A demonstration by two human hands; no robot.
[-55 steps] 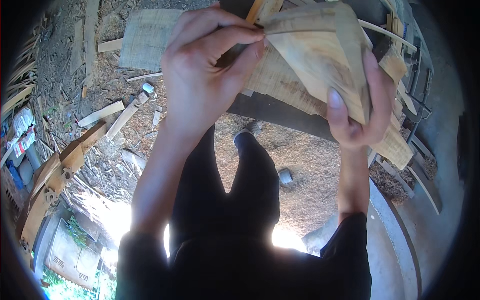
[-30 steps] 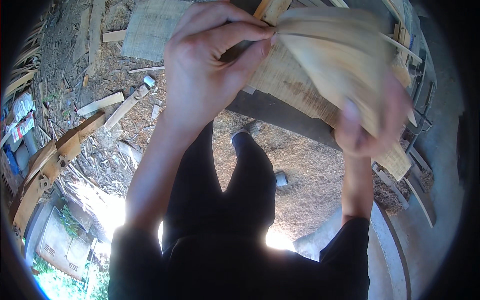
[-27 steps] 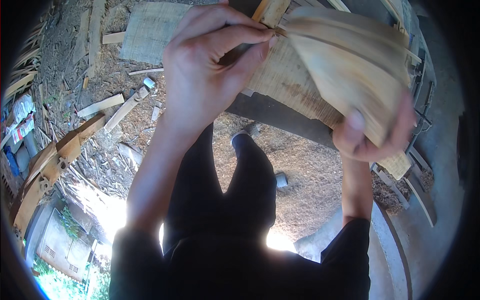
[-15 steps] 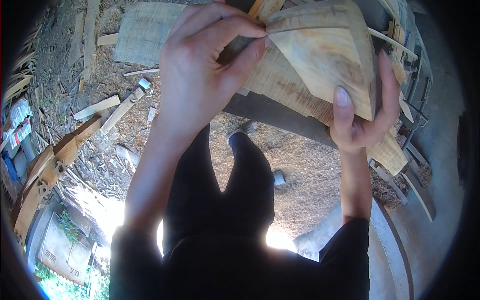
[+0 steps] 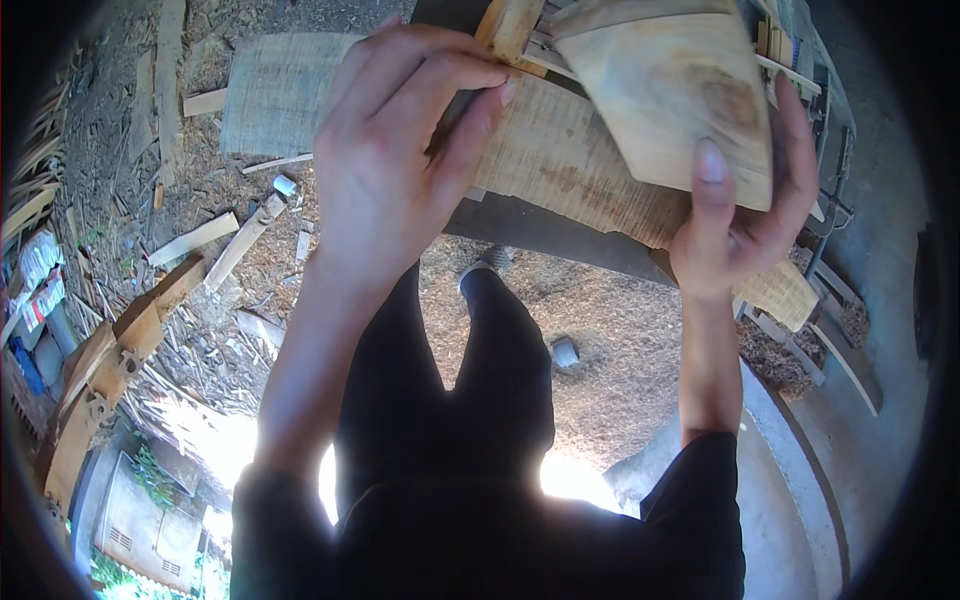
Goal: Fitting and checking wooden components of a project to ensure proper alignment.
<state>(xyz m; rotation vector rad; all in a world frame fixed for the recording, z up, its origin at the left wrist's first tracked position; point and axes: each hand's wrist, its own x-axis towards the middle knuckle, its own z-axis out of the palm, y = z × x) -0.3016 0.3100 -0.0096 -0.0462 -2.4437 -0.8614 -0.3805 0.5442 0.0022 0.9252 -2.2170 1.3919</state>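
Observation:
My right hand (image 5: pixel 735 220) grips a pale wooden block (image 5: pixel 680 100) with angled faces and a dark knot, its thumb on the near face and its fingers round the right edge. To the left of the block, my left hand (image 5: pixel 400 140) is closed in a pinch, thumb tip against forefinger. Whatever sits between those fingertips is too small to make out. The pinch is apart from the block. Beneath both lies a wide rough-sawn board (image 5: pixel 560 150) on a dark-edged bench (image 5: pixel 560 235).
Wood offcuts (image 5: pixel 195 230) and shavings cover the ground at left, with a small white-and-blue cylinder (image 5: pixel 285 186). A grey cup-like object (image 5: pixel 564 351) rests on the sawdust by my leg. Another sawn board (image 5: pixel 280 95) lies at upper left. Metal rods (image 5: pixel 835 210) stand at right.
The block has shifted right and tilted, showing more of its knotted face. My left pinch has drawn back leftward, from touching the block's corner to being apart from it.

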